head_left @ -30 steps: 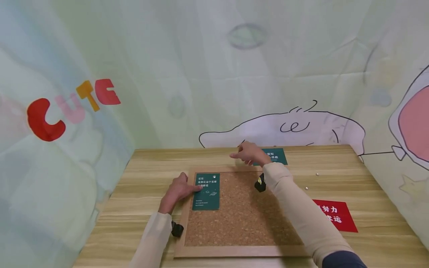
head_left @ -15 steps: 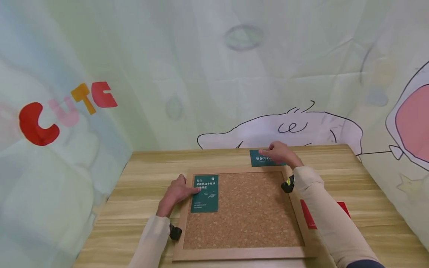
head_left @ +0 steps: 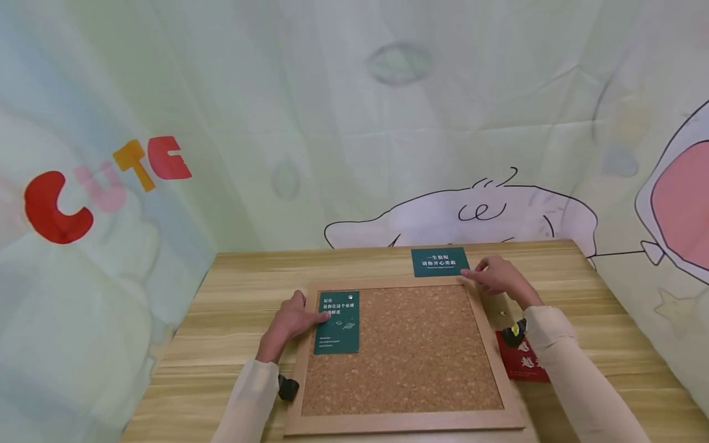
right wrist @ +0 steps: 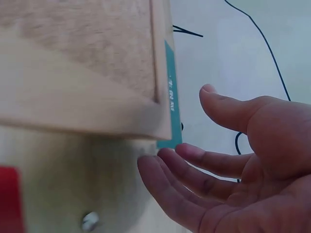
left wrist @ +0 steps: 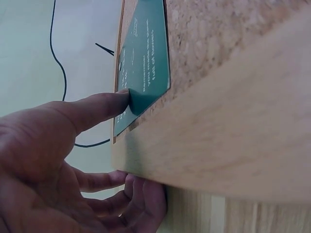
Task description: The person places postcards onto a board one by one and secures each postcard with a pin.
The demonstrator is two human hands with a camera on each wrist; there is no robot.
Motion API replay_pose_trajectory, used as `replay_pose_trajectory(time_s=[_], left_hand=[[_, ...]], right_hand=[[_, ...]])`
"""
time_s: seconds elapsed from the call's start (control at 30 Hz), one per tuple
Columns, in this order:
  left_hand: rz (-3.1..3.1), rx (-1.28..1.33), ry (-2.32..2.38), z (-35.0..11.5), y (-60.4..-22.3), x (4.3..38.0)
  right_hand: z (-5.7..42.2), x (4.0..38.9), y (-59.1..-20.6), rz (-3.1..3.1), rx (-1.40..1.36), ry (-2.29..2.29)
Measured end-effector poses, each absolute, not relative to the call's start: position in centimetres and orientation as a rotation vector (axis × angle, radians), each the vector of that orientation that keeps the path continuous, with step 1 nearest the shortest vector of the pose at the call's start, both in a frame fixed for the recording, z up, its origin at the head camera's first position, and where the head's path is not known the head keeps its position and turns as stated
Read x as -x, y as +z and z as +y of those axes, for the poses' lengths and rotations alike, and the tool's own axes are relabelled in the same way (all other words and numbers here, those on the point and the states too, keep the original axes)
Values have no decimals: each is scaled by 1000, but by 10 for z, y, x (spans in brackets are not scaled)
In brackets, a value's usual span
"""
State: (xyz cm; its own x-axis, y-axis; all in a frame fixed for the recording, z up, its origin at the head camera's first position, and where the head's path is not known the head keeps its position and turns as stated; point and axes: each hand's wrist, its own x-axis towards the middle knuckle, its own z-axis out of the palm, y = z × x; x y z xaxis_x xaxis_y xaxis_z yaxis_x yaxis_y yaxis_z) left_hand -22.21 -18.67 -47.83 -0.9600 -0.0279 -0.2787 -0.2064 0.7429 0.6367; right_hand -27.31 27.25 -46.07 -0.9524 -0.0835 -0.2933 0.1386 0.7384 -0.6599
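Observation:
In the head view a wood-framed corkboard (head_left: 410, 357) lies on the table. A dark green card (head_left: 339, 338) sits at its upper left, with a small pushpin (head_left: 350, 297) near the card's top right corner. My left hand (head_left: 290, 319) holds the board's left side: the thumb (left wrist: 109, 106) presses on the card while curled fingers rest against the frame's outer edge. Beyond the top frame lies a second green card (head_left: 439, 261). My right hand (head_left: 498, 280) is at that card's lower right corner, thumb and fingers spread apart in the right wrist view.
A red card (head_left: 523, 363) lies right of the board, partly under the right forearm in the head view. Near it on the table is a small pin (right wrist: 90, 221). A printed curtain (head_left: 277, 154) hangs behind the wooden table (head_left: 260, 264).
My right hand has moved right across the second green card to its corner, uncovering its text. The left hand keeps its hold on the board and card.

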Motion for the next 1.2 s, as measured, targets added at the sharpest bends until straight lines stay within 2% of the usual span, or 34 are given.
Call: replay_pose_trajectory(time_s=[0.53, 1.2], left_hand=[[2697, 189, 1041, -187, -480, 222], [2682, 163, 975, -188, -476, 227]], right_hand=[[277, 231, -476, 2558, -150, -1180], [275, 233, -480, 2534, -225, -1184]])
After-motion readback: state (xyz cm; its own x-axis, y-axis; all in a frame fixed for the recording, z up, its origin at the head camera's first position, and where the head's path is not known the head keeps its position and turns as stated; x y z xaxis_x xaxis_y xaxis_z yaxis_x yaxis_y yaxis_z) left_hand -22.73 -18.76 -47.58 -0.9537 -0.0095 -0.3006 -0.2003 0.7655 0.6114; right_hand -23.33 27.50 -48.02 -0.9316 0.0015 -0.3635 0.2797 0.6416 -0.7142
